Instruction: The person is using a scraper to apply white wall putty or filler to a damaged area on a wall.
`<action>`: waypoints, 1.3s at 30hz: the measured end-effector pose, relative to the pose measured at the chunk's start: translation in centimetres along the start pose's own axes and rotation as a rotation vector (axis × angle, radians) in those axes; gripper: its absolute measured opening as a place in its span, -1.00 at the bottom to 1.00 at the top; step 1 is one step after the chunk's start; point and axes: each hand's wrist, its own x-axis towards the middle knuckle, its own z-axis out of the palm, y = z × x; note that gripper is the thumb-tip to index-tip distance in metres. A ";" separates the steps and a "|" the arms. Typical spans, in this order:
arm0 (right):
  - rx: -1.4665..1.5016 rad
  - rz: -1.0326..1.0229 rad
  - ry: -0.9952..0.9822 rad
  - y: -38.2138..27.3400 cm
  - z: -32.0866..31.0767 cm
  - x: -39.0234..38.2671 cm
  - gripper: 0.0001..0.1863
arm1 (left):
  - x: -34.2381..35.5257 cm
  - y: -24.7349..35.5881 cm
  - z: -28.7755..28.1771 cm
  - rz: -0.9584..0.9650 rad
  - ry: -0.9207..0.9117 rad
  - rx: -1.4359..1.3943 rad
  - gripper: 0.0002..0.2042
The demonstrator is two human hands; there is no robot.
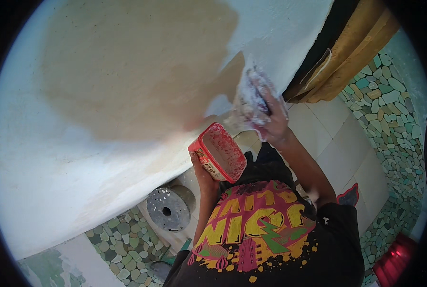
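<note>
My left hand (205, 176) grips the side of a red rectangular plastic tub (203, 157) in front of my chest, tilted so that its opening shows. Inside lies a whitish paste or liquid (224, 154), with splashes on the inner walls. Further up and to the right, my right hand (274, 118) is closed round a crumpled, white-coated cloth (251, 98). White stuff smears the fingers too. The cloth is close to the wall (151, 62), blurred by motion; whether it touches I cannot tell. Much of the wall is white, with a large tan area above.
Below the wall, a grey paint-spotted spool-like disc (166, 209) with a central hole stands on the floor. A brown curtain (352, 57) hangs at the upper right. Pale tiles (314, 122) and a pebble-stone floor (390, 115) lie right. Something shiny red (396, 260) sits lower right.
</note>
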 end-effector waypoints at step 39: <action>-0.428 0.226 -0.398 -2.7 0.9 -1.3 -0.59 | 0.8 -0.2 -0.4 -0.134 -0.050 0.040 -0.38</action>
